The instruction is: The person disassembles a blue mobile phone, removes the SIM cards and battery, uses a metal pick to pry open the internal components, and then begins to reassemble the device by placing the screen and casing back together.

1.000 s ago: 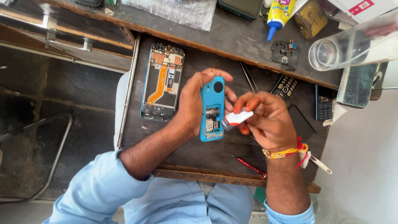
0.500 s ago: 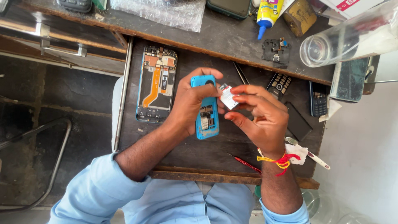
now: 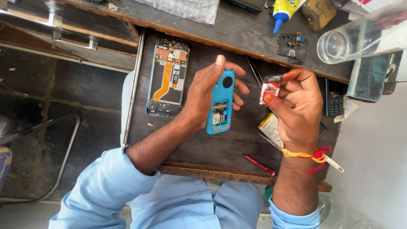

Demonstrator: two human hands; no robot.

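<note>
Right hand [image 3: 299, 108] has lifted the small battery [image 3: 269, 88] clear of the blue phone [image 3: 221, 104], which the left hand [image 3: 207, 93] still grips, back open, above the desk [image 3: 203, 148].

left hand [image 3: 203, 95]: blue phone [image 3: 220, 106] | right hand [image 3: 299, 110]: small battery [image 3: 269, 87]

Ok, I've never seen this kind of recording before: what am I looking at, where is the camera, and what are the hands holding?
The camera sits on the person's head and looks down at their own bare hands over a dark wooden worktop. The left hand grips a blue phone body with its back open. The right hand pinches a small white and red part. On the worktop lie an opened smartphone frame, a red screwdriver, a keypad phone and a glue bottle.
</note>
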